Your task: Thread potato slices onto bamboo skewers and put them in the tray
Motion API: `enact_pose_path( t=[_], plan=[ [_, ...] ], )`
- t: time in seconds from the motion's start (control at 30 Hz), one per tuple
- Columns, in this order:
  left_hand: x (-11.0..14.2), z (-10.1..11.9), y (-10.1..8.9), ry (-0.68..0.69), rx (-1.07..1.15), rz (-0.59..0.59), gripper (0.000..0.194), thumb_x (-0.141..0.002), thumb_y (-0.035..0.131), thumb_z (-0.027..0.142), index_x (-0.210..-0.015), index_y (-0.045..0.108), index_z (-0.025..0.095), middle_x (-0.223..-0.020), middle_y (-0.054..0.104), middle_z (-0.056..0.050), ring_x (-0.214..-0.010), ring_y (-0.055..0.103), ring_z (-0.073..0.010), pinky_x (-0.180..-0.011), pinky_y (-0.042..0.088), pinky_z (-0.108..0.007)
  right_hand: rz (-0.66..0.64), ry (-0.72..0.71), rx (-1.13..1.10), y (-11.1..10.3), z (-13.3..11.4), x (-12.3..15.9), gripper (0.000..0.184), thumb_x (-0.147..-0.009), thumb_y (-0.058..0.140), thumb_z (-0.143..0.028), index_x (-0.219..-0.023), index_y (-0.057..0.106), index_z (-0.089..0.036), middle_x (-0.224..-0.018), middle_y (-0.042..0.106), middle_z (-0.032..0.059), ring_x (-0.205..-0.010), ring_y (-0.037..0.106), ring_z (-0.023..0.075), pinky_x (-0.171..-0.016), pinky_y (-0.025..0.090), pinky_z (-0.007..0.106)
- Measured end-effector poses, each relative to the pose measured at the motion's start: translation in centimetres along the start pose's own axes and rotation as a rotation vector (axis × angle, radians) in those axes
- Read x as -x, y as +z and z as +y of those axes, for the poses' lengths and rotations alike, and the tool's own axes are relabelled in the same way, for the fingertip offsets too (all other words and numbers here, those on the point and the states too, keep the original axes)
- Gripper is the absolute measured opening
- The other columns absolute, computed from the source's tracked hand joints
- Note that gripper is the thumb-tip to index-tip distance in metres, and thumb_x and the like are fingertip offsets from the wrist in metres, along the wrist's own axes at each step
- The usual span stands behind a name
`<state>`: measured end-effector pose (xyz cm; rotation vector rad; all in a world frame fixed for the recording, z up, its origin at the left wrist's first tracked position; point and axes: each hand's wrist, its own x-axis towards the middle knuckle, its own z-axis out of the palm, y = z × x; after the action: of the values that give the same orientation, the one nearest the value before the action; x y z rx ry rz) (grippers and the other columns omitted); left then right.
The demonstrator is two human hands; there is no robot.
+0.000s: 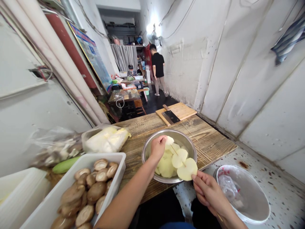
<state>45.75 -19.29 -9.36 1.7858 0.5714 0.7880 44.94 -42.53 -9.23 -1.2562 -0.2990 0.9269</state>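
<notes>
My right hand is closed around a thin wooden skewer, whose lower end pokes out beneath the palm. Several pale potato slices are threaded along that skewer, the nearest touching my right fingertips. At the skewer's far end my left hand pinches a potato slice; whether the tip has pierced it cannot be made out. Below both hands a steel bowl holds more potato slices, partly hidden by my left wrist. Loose skewers lie on the table just right of the bowl.
A cleaver rests on a cutting board at the table's far edge. On the left are a white tub of mushrooms, bagged vegetables and a green gourd. A waste bucket stands right. Two people are farther back.
</notes>
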Motion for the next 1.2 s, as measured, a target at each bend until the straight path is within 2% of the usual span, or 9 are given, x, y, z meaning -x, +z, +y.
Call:
enact_pose_path(
  t=[0.17, 0.57, 0.83, 1.03, 1.2],
  plan=[
    [0.1, 0.5, -0.1, 0.068, -0.075, -0.004, 0.019, -0.077, 0.056, 0.027, -0.082, 0.073, 0.021, -0.088, 0.072, -0.007, -0.082, 0.063, -0.0217, -0.077, 0.043, -0.031, 0.012, -0.020, 0.023, 0.0, 0.1, -0.4, 0.047, -0.073, 0.064, -0.060, -0.066, 0.045, -0.018, -0.043, 0.031, -0.0136, -0.027, 0.015, -0.0029, -0.029, 0.008, 0.013],
    [0.0, 0.4, -0.1, 0.025, -0.161, -0.091, 0.027, -0.081, 0.049, 0.029, -0.091, 0.070, 0.017, -0.095, 0.071, -0.007, -0.087, 0.064, -0.0196, -0.080, 0.045, -0.030, -0.024, -0.066, 0.037, -0.3, 0.7, -1.4, 0.044, -0.078, 0.061, -0.057, -0.067, 0.045, -0.017, -0.046, 0.036, -0.0124, -0.027, 0.022, -0.0024, -0.031, 0.012, 0.014],
    [0.2, -0.3, 0.0, 0.082, -0.163, -0.039, 0.025, -0.084, 0.047, 0.034, -0.085, 0.066, 0.019, -0.083, 0.069, -0.004, -0.076, 0.061, -0.0168, -0.071, 0.043, -0.027, -0.024, -0.080, 0.005, 0.2, 0.5, -1.3, 0.046, -0.077, 0.062, -0.059, -0.067, 0.045, -0.017, -0.045, 0.035, -0.0127, -0.028, 0.021, -0.0024, -0.031, 0.012, 0.014],
    [0.4, -0.1, 0.0, 0.078, -0.127, -0.060, 0.025, -0.086, 0.045, 0.036, -0.080, 0.061, 0.019, -0.072, 0.064, -0.002, -0.067, 0.058, -0.0152, -0.064, 0.041, -0.025, -0.023, -0.077, 0.014, 0.3, 0.3, -1.1, 0.046, -0.076, 0.062, -0.059, -0.067, 0.046, -0.017, -0.045, 0.035, -0.0124, -0.028, 0.021, -0.0025, -0.031, 0.010, 0.015],
    [0.4, 0.0, 0.0, 0.107, -0.136, -0.074, 0.024, -0.086, 0.045, 0.036, -0.079, 0.059, 0.019, -0.074, 0.063, -0.002, -0.069, 0.057, -0.0154, -0.064, 0.041, -0.025, -0.018, -0.086, 0.020, 0.2, 0.3, -1.1, 0.047, -0.076, 0.061, -0.060, -0.068, 0.046, -0.017, -0.046, 0.035, -0.0128, -0.028, 0.020, -0.0028, -0.032, 0.010, 0.015]
  ],
)
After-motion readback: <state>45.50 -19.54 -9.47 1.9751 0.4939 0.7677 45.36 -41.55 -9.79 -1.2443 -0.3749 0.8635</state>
